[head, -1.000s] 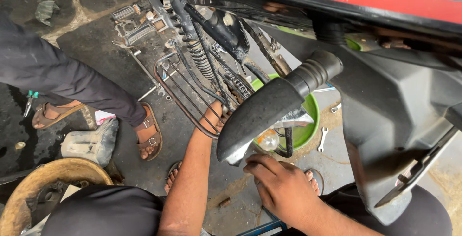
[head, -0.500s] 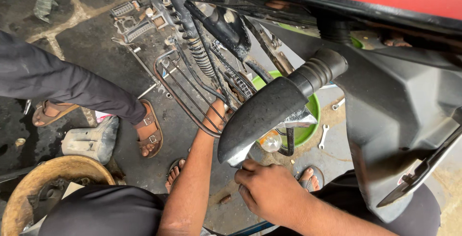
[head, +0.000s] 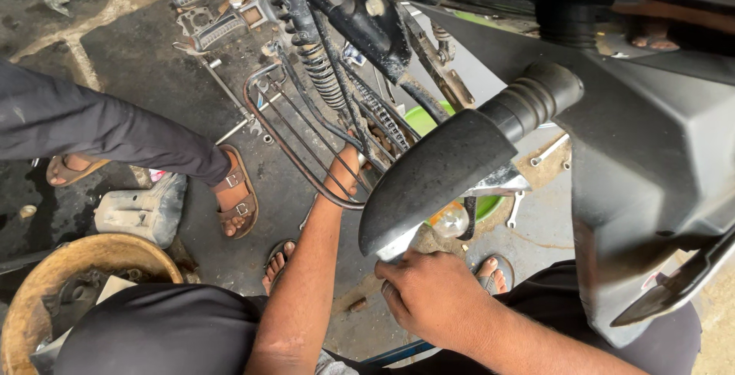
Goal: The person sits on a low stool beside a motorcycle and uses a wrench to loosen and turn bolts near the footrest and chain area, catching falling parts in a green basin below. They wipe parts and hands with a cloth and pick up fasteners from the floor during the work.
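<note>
Head-cam view looking down at a motorcycle being worked on over a stained concrete floor. Lower centre: the right hand is curled shut on the bottom edge of a black plastic mudguard, which slants up toward the centre-right and ends in a ribbed rubber boot. The left hand reaches up the middle of the frame, forearm bare, into the bike's underside – fingers go behind a bent metal guard rail and cables, so can't tell whether it's grasping anything. Just above it, a coil spring shock absorber and a black bracket. Behind the mudguard, partly hidden, a green bowl w/ a shiny round metal part near its lower rim. Right side of frame: dark grey body panel. Left side: another person's dark trouser leg and a foot in a brown sandal. Lower left – a round rusty tub and a pale grey plastic canister lying on the floor. Upper left: loose metal engine parts.
</note>
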